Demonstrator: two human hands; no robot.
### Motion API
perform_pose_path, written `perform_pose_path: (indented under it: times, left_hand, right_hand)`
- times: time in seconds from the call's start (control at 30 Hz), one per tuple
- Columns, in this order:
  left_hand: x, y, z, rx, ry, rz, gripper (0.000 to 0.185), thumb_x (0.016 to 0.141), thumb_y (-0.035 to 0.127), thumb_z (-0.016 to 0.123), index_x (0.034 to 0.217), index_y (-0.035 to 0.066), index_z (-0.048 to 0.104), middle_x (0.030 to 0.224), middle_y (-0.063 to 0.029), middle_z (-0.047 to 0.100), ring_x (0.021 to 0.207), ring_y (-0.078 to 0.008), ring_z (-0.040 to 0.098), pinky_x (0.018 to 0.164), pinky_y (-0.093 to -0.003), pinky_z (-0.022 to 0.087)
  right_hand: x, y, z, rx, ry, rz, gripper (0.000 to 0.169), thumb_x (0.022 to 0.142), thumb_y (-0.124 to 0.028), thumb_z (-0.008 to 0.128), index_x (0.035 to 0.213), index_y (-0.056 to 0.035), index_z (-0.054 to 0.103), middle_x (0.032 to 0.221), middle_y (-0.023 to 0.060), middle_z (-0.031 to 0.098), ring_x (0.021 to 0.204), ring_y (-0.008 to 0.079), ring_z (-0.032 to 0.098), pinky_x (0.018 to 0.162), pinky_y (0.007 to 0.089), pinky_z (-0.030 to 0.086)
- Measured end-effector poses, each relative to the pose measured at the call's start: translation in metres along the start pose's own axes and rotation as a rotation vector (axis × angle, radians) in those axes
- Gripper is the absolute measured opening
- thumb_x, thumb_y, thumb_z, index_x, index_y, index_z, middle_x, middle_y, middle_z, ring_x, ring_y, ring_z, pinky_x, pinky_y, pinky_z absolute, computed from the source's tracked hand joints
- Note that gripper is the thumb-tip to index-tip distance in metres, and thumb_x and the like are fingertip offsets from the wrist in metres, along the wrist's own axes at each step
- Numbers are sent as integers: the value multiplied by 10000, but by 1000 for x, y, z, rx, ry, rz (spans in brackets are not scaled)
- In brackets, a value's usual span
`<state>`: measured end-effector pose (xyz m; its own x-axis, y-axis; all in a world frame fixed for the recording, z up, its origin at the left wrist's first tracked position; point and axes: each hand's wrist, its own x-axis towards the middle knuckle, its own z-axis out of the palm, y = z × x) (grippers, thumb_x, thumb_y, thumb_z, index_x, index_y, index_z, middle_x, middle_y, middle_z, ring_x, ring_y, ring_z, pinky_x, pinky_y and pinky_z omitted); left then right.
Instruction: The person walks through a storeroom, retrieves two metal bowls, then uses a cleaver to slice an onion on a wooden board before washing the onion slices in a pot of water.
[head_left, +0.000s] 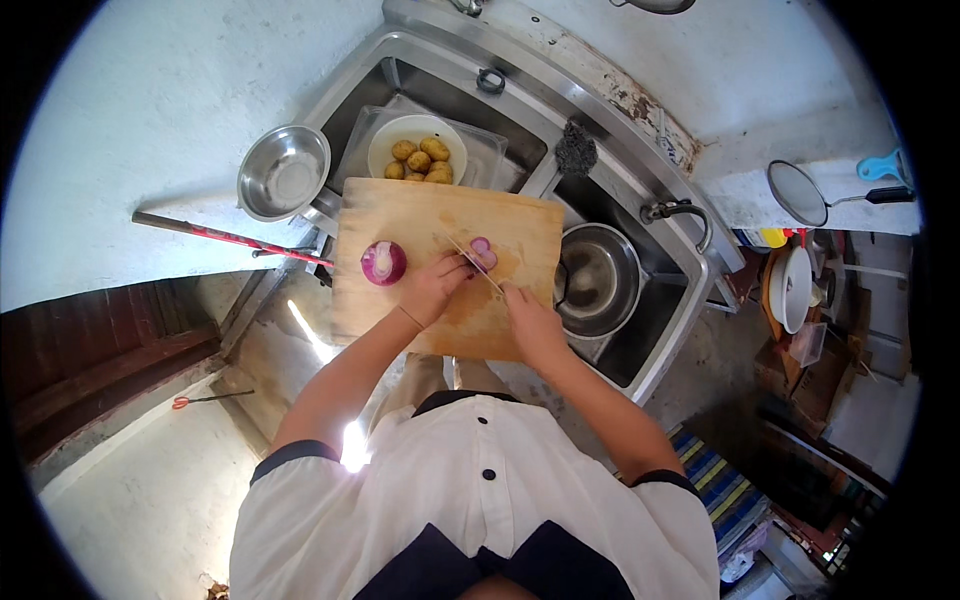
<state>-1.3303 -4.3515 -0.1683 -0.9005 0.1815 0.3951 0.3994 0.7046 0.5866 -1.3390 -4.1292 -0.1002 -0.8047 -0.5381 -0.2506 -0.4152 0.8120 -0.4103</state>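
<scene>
A wooden cutting board (367, 319) lies before me, across the front of the sink. My right hand (534, 321) grips the handle of a kitchen knife (474, 262), its blade slanting up and to the left over the board. Close to the blade's left side, my left hand (439, 286) has its fingers curled on a piece of red onion, mostly hidden beneath them. Pale purple onion slices (484, 253) lie just right of the blade. A larger cut red onion (383, 262) rests on the board's left part.
Behind the board, a white bowl of several potatoes (418, 161) stands on a clear plastic tray (487, 154) in the left basin. A metal pot (600, 304) sits in the right basin, near the faucet (679, 211). A steel bowl (285, 174) is at the left. A scouring pad (576, 148) lies between the basins.
</scene>
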Motion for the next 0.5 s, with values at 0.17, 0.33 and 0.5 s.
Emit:
perform_pose_path:
  times: [0.17,0.33,0.5]
  left_hand:
    - [-1,-5,-1,-23,14,18,214,776,71,636,983,88,688,1077,-63,666,1051,-275,619,844,-340,532]
    - [-7,-4,7,-69,61,2,204,754,68,674,958,77,682,1043,-75,667,1014,-278,625,829,-345,529]
    - [-3,-3,0,-87,47,0,213,721,51,728,929,67,683,992,-86,664,981,-290,638,811,-363,536]
  right_hand:
    - [15,-7,-6,34,-57,37,331,884,-84,491,1214,-90,465,1047,165,595,817,407,647,666,511,522]
    - [4,-10,1,23,27,-11,279,889,-96,500,1167,-79,486,1027,168,597,823,415,647,678,514,523]
    - [16,-15,-7,32,-114,91,255,898,-87,479,1151,-67,491,1013,174,599,842,424,643,704,515,523]
